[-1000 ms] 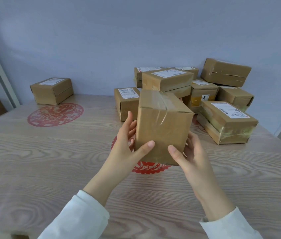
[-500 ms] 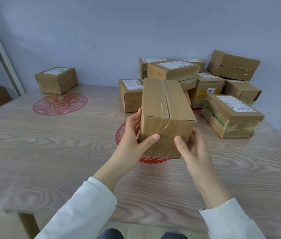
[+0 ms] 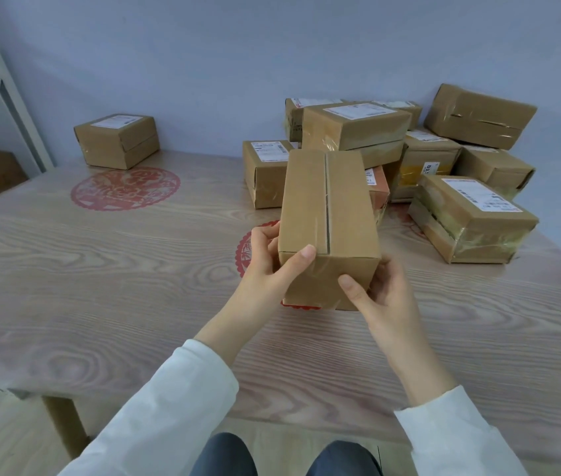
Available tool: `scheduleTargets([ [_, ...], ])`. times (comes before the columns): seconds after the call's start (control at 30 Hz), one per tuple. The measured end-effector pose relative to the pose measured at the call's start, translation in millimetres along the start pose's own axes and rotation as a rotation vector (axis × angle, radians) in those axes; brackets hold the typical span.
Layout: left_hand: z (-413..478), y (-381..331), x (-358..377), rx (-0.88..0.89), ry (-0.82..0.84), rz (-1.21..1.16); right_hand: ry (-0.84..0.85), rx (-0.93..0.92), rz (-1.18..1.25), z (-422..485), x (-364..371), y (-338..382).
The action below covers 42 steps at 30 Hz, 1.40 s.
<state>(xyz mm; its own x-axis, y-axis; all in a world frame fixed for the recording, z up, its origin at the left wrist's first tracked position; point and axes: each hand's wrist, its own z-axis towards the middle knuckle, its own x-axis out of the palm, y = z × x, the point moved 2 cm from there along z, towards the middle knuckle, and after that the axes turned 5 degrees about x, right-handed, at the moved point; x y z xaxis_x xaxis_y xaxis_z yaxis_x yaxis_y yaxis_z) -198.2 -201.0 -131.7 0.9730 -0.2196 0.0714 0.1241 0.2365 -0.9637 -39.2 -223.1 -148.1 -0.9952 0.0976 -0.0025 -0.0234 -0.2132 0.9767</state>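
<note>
I hold a plain brown cardboard box over the middle of the wooden table, its taped seam facing up and no label showing. My left hand grips its near left corner, thumb laid across the front face and fingers on the left side. My right hand grips the near right corner from below, thumb on the front face. The box's bottom edge sits low over a red paper-cut circle, and I cannot tell whether it touches the table.
A pile of several taped cardboard boxes with white labels fills the back right of the table, one large box nearest. A single box stands at the back left behind another red circle. A white metal frame stands far left.
The box has tipped from standing on end to lying with its taped seam face up, lower and nearer the table. Both hands kept their grip. The view has tilted down.
</note>
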Motion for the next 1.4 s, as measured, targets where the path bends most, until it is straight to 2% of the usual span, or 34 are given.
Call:
scheduleTargets([
  [0.23, -2, 6, -4, 0.003, 0.088, -0.073, 0.003, 0.085, 0.076, -2, 1, 8],
  [0.53, 3, 5, -2, -0.056, 0.152, -0.107, 0.098, 0.029, 0.101, -2, -7, 4],
  [0.7, 3, 2, -6, -0.031, 0.203, -0.070, 0.157, 0.103, 0.144, -3, -8, 4],
  [0.87, 5, 1, -2, -0.052, 0.187, -0.005, 0.104, 0.120, 0.167, -2, -7, 4],
  [1.13, 5, 4, -2, -0.066, 0.139, -0.001, 0.146, 0.118, 0.071, -3, -8, 9],
  [1.27, 5, 1, -2, -0.048, 0.178, 0.053, 0.055, 0.200, 0.176, 2, -10, 6],
  [1.4, 7, -1, 1, -0.069, 0.154, 0.036, -0.002, 0.201, 0.153, 4, -6, 8],
])
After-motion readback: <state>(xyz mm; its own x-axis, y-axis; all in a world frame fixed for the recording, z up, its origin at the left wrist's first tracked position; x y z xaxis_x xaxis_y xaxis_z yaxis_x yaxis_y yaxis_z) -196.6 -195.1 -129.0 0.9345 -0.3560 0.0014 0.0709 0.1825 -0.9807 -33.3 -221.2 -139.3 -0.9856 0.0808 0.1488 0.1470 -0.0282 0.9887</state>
